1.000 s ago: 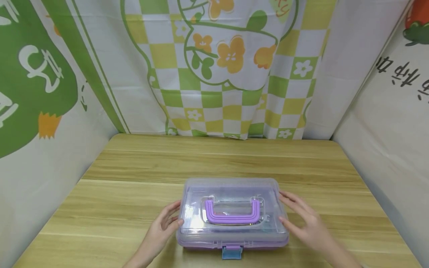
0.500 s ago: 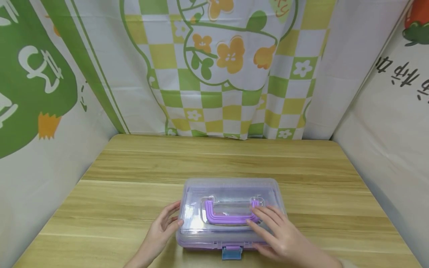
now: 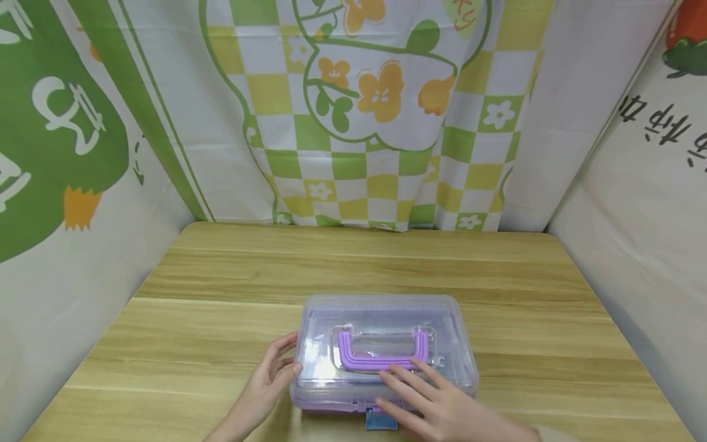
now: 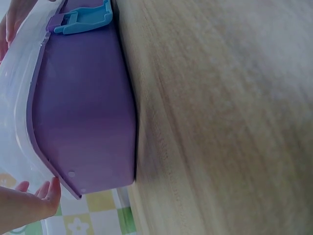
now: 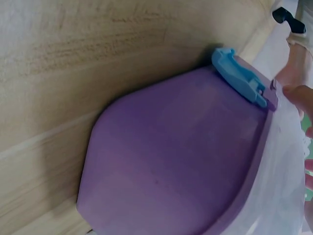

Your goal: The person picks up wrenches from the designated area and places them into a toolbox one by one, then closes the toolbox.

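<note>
A clear-lidded storage box [image 3: 385,351] w/ a purple base sat on the wooden bench [image 3: 353,270], near the front edge at approx. 6 o'clock from the bench's centre. The left hand [image 3: 269,383] rested against the box's 9 o'clock side, fingers loosely straight, gripping nothing. The right hand [image 3: 436,405] lay flat over the lid's front-right part, fingers spread and straight, tips beside the folded-down purple handle [image 3: 382,351]; it held nothing either. The blue latch [image 3: 381,420] at the box's 6 o'clock edge looked closed.

Judged step: steadying the box, prob. before opening. A next move would likely call for a thumb or fingertip at that latch, w/ the other hand bracing.

Contents: nothing could be made out through the lid.
</note>
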`<state>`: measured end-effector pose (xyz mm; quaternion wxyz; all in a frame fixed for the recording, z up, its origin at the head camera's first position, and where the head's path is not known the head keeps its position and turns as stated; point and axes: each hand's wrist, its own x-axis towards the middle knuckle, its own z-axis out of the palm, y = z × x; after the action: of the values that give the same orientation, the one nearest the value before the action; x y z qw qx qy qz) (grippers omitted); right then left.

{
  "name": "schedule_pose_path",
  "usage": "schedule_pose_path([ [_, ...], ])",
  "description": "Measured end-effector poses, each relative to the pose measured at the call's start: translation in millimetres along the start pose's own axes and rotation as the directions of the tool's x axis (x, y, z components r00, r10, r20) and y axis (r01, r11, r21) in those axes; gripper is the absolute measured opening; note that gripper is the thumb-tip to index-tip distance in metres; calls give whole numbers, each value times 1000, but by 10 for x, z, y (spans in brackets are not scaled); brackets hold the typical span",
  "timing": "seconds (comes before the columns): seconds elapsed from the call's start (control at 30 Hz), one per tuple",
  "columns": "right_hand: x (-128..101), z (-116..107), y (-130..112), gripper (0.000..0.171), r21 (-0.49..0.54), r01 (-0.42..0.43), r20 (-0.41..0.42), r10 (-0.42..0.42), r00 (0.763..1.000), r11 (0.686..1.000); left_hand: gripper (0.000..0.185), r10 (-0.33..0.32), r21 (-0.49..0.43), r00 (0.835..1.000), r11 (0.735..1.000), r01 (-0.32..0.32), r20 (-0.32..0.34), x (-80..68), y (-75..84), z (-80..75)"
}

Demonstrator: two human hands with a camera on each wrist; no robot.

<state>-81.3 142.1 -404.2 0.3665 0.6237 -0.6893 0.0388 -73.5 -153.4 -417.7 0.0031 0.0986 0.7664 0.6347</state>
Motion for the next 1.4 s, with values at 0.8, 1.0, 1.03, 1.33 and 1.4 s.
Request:
schedule_pose_path([
  [0.8, -68, 223, -155, 67, -146, -46, 138, 66, 988, 988, 44, 2, 0, 1000, 1000, -2, 7, 6, 4, 5],
  [1.0, -75, 215, -98, 62, -142, 19, 105, -4, 994, 990, 44, 32, 17, 999, 999, -31, -5, 6, -8, 6],
  [1.03, -80, 203, -91, 61, -125, 21, 105, -8, 994, 992, 43, 38, 21, 999, 999, -38, -7, 4, -9, 6],
  [1.33, -133, 44, -20, 54, -17, 60, 104, -58, 993, 998, 44, 14, 23, 1000, 1000, -14, -12, -5, -16, 7],
  [1.4, -139, 19, -19, 56, 24, 44, 97, -46, 994, 999, 44, 15, 24, 1000, 1000, -15, -12, -5, -20, 8],
])
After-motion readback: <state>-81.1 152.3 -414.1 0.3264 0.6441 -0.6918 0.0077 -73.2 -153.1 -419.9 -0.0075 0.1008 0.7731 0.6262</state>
